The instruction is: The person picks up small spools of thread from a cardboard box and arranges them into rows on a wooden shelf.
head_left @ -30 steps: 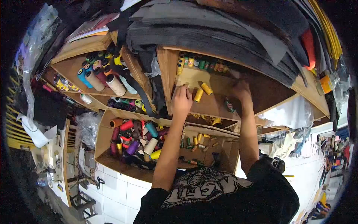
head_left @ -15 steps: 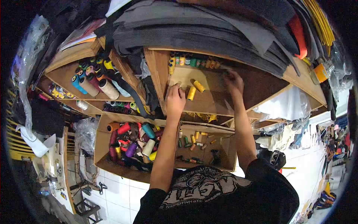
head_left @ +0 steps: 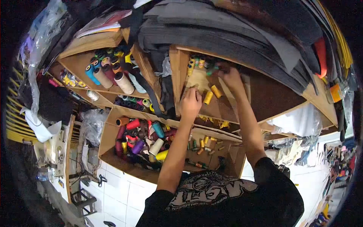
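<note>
Can't tell grip of R hand (head_left: 230, 77), blurred nr smeared green spools (head_left: 212, 70) at back of shelf (head_left: 272, 94), nor of L hand (head_left: 191, 102), half-curled, underside hidden, nr 2 yellow spools (head_left: 216, 91) mid-shelf

I am reaching into the shelf compartment (head_left: 272, 90), my left hand (head_left: 191, 103) near its left wall, my right hand (head_left: 229, 75) farther back, by the row of spools (head_left: 201, 63). Two spools (head_left: 208, 97) are lying between my hands, just beside each other. Stacked sheets (head_left: 211, 26) are resting on top. Thread cones (head_left: 124, 83) are sitting in the compartment to the left. Below, a cardboard box (head_left: 132, 174) is holding larger cones left, small spools (head_left: 206, 145) right.
</note>
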A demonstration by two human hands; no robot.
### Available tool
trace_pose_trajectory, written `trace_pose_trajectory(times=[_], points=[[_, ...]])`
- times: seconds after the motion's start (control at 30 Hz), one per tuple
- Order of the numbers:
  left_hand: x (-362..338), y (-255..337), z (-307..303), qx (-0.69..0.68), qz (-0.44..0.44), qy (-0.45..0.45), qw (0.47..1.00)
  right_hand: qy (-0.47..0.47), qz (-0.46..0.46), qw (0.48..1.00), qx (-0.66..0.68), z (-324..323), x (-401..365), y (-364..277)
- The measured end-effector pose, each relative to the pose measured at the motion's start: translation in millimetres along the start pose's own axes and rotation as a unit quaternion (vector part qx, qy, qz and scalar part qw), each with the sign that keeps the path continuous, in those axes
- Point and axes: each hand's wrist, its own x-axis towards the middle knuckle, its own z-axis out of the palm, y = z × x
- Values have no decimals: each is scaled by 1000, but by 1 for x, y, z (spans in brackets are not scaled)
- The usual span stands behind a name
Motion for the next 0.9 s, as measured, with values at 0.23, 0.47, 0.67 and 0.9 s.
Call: trace_pose_trajectory(times=[0.23, 0.47, 0.67, 0.9], points=[[-1, -10, 6, 15, 25, 20, 999, -71, -3, 993, -96, 37, 52, 30], [-1, -10, 7, -24, 36, 47, 998, -48, -54, 951, -300, 55, 65, 39], [-1, -6, 4, -33, 17, 26, 999, -13, -46, 942, -333, 68, 60, 26], [1, -7, 5, -57, 49, 56, 996, 26, -159, 916, -369, 76, 50, 4]])
